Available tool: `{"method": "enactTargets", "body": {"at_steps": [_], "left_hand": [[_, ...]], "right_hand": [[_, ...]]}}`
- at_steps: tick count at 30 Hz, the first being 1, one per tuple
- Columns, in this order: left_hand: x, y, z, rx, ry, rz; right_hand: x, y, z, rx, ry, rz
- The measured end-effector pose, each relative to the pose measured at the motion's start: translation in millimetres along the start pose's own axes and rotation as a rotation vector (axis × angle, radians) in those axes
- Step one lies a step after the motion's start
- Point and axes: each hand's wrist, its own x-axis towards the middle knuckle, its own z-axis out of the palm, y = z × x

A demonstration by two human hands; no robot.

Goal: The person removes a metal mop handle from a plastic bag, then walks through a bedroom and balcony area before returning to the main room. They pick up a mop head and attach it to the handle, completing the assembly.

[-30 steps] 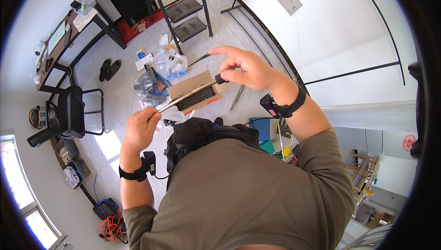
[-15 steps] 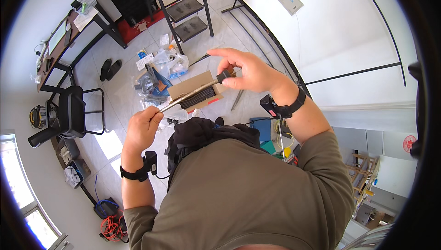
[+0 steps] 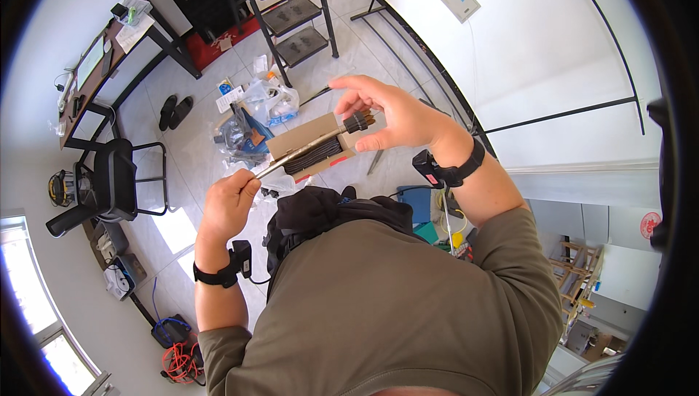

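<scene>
A long thin metal rod [image 3: 302, 151] slants up to the right in front of me. My left hand [image 3: 231, 203] is closed on its lower end, thumb pressed against the fingers. At the other end sits a black ribbed collar [image 3: 357, 121] with brown prong-like tips. My right hand [image 3: 393, 113] is around this collar with thumb and fingers spread apart; some fingertips lie close to it, and touch is hard to tell. Below the rod, an open cardboard box [image 3: 298, 137] stands on the floor, holding dark long pieces [image 3: 317, 156] partly hidden by the rod.
Clear plastic bags [image 3: 269, 97] and packaging lie beyond the box. A black step ladder [image 3: 300, 46] stands farther back. At left are a desk [image 3: 109, 54], a black chair [image 3: 116, 174] and slippers [image 3: 175, 112]. Orange cable [image 3: 180, 361] lies lower left.
My right thumb and fingers have opened away from the black collar, showing more of it and its brown tips. My left hand keeps its hold on the rod.
</scene>
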Motion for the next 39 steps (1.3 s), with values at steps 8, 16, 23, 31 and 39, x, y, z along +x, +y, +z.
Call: {"method": "enactTargets", "body": {"at_steps": [8, 16, 23, 31, 39], "left_hand": [[2.6, -0.8, -2.7, -0.045, -0.028, -0.028], [5.4, -8.3, 1.0, 0.097, 0.066, 0.102], [4.1, -17.3, 8.4, -0.077, 0.164, 0.009], [16.9, -27.0, 31.0, -0.213, 0.176, 0.271], [25.8, -23.9, 35.8, -0.239, 0.217, 0.448]], "right_hand": [[-2.3, -3.3, -7.0, -0.174, 0.005, 0.057], [2.2, 3.0, -3.0, 0.134, -0.008, 0.293], [4.0, 1.2, -1.3, 0.435, 0.013, 0.022], [17.6, -35.2, 42.0, 0.147, 0.204, -0.250], [18.0, -61.5, 48.2, -0.027, 0.244, -0.539]]}}
